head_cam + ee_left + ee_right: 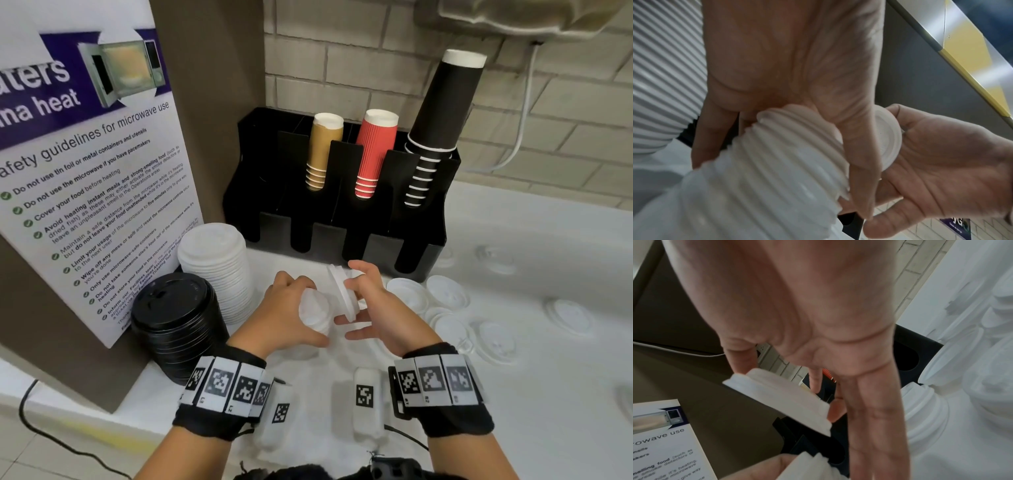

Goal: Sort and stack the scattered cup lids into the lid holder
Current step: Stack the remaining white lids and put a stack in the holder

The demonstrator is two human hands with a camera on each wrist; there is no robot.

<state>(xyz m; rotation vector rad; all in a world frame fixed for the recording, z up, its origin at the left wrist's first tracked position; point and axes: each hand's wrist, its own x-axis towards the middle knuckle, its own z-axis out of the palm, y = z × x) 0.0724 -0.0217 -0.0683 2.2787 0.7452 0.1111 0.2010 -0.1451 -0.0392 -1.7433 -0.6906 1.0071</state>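
Observation:
My left hand (291,308) grips a short stack of white lids (315,313) held on its side above the counter; the ribbed stack of lids (789,165) fills the left wrist view. My right hand (359,298) pinches a single white lid (342,294) on edge between thumb and fingers, just right of the stack; that lid (781,395) shows in the right wrist view. The black holder (342,212) stands behind both hands, with empty front slots. Several loose white lids (445,291) lie to the right on the counter.
A tall white lid stack (215,270) and a black lid stack (178,322) stand at the left, against a microwave safety sign (89,178). Tan (322,150), red (375,150) and black cup stacks (442,116) fill the holder's back. The white counter (548,394) extends right.

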